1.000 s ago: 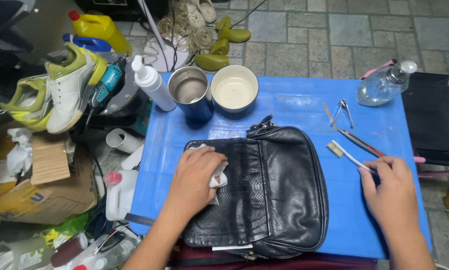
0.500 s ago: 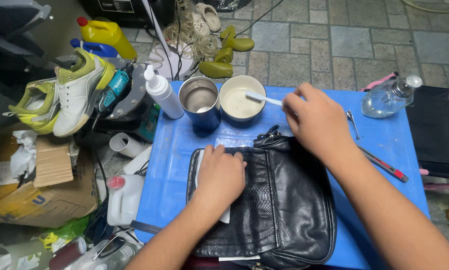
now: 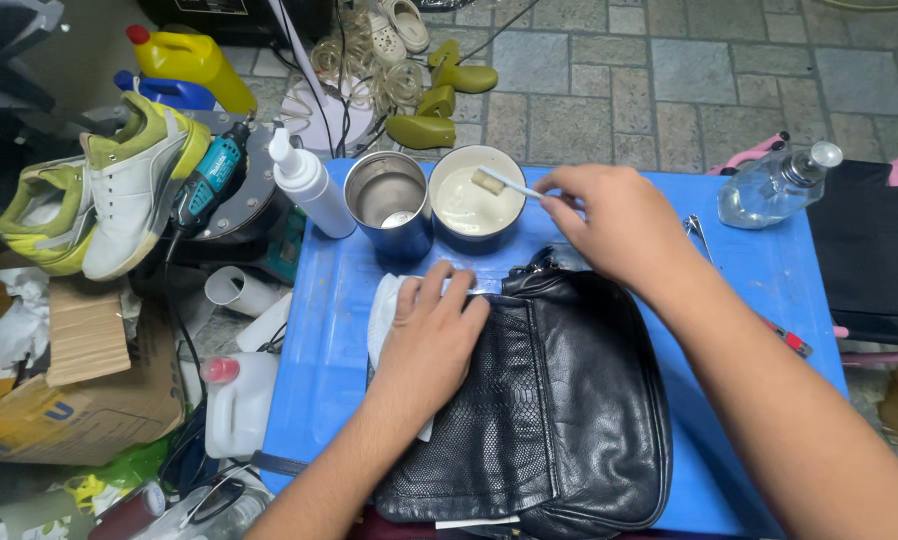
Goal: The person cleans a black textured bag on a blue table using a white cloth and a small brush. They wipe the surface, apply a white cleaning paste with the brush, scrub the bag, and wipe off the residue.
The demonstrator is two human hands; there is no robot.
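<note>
Currently the right hand [image 3: 619, 225] is gripping a small toothbrush [image 3: 504, 183] by its white handle, fingers pinched closed around it, and is holding the bristle end over the cream-coloured inside of the round bowl [image 3: 477, 199]. Can't tell whether the bristles are touching the liquid or just hovering above it.

The left hand [image 3: 431, 340] is lying flat, fingers spread and open, pressing a white cloth [image 3: 384, 312] onto the upper left corner of the black leather bag [image 3: 539, 400]. Cloth is sticking out from under the palm, partly on the bag, partly on the table.

The bag is lying flat in the middle of the blue table [image 3: 314, 330], textured front flap facing up, zipper end pointing toward the bowl. It is sitting just below the bowl and the steel cup [image 3: 387, 205], which are standing side by side at the table's far edge, touching or nearly so.

Other items:
- white spray bottle [image 3: 306, 182] standing just left of the steel cup
- clear glass bottle [image 3: 772, 187] lying at the table's far right corner
- small metal tool [image 3: 698, 234] on the table, right of the right hand
- white and green sneakers [image 3: 109, 190] sitting off the table to the left, beside a teal rotary tool [image 3: 209, 180]
- yellow jug [image 3: 194, 63] on the floor behind them
</note>
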